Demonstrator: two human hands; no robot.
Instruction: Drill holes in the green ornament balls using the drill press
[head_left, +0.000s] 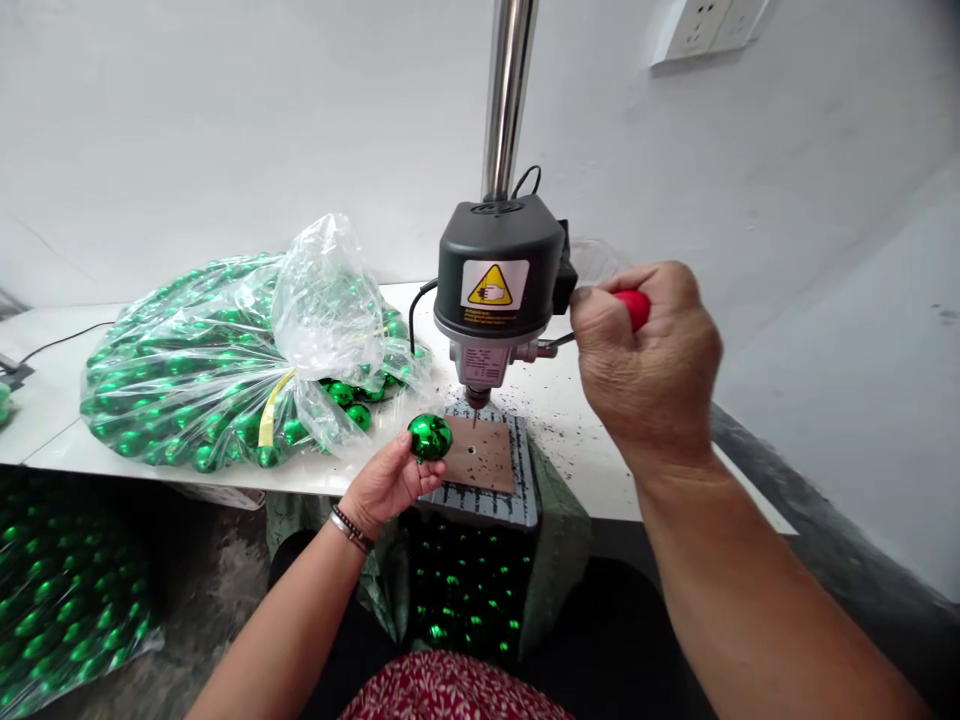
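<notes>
Between the thumb and fingers of my left hand (390, 480) is a shiny green bauble (430, 437), held just left of the drill bit. My right hand (649, 365) is wrapped round the red-knobbed feed lever (636, 308) at the right side of a black drill press (501, 262). The thin drill bit (474, 418) points down over a brown board (491, 462) with a small hole in it. That board lies on the grey drill base (525, 500), and the bit is above it.
A clear plastic bag (187, 370) full of green baubles lies on the white table (592, 480) at left. Another bag of baubles (67, 610) stands on the floor. More baubles (469, 590) fill a green sack (559, 540) below the table edge. Dark shavings are scattered around the base.
</notes>
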